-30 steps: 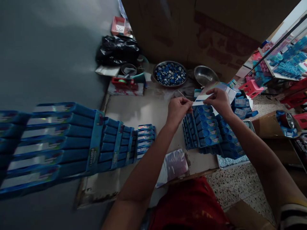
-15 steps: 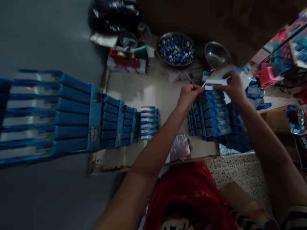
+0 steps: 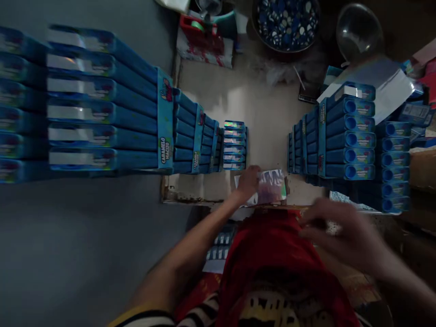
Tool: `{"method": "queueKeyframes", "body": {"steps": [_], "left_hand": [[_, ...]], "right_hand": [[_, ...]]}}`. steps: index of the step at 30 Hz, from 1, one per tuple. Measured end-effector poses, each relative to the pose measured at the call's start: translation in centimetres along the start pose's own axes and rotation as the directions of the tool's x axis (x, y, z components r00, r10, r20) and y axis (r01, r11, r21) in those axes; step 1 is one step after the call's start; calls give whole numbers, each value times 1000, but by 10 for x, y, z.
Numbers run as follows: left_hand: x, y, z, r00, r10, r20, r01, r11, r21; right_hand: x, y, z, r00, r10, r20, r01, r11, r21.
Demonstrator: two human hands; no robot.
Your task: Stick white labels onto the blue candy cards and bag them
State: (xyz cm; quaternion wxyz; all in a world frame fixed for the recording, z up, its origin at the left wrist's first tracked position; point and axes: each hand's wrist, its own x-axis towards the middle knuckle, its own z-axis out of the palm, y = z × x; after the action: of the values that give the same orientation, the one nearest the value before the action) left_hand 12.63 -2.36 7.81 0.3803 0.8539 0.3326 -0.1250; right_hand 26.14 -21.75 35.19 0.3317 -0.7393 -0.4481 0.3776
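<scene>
My left hand (image 3: 249, 181) rests on the left part of a shiny iridescent sheet (image 3: 272, 187) near the table's front edge; its fingertips are too small and dark to make out. My right hand (image 3: 332, 222), blurred, hangs in front of the table edge with thumb and fingers apart and nothing visible between them. To the right rises a stack of blue boxes (image 3: 354, 141) with round holes in their ends; the top box carries a whitish strip over its end. Left of the sheet stands a smaller blue stack (image 3: 234, 145) with shiny strips on the box ends.
Tall blue stacks (image 3: 136, 122) line the left side. At the back are a bowl of blue and silver pieces (image 3: 288, 22), a clear bowl (image 3: 359, 32) and a red tape dispenser (image 3: 200, 34). White sheets (image 3: 391, 97) lie behind the right stack.
Both hands have left the top of the right stack. My left hand has moved down onto the shiny sheet, and my right hand has come back toward my body. The view has shifted.
</scene>
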Motion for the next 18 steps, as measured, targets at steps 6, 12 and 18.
{"method": "queueKeyframes", "body": {"steps": [6,12,18], "left_hand": [[-31,-44,46,969,-239,66,206,925,320],[-18,-85,46,970,-241,17,232,948,218],[-22,-90,39,992,-108,-70,108,994,-8]], "right_hand": [[61,149,182,954,294,-55,-299,941,-158],[91,219,236,995,98,-5,-93,925,-369],[106,207,252,995,70,74,-18,834,-551]]}}
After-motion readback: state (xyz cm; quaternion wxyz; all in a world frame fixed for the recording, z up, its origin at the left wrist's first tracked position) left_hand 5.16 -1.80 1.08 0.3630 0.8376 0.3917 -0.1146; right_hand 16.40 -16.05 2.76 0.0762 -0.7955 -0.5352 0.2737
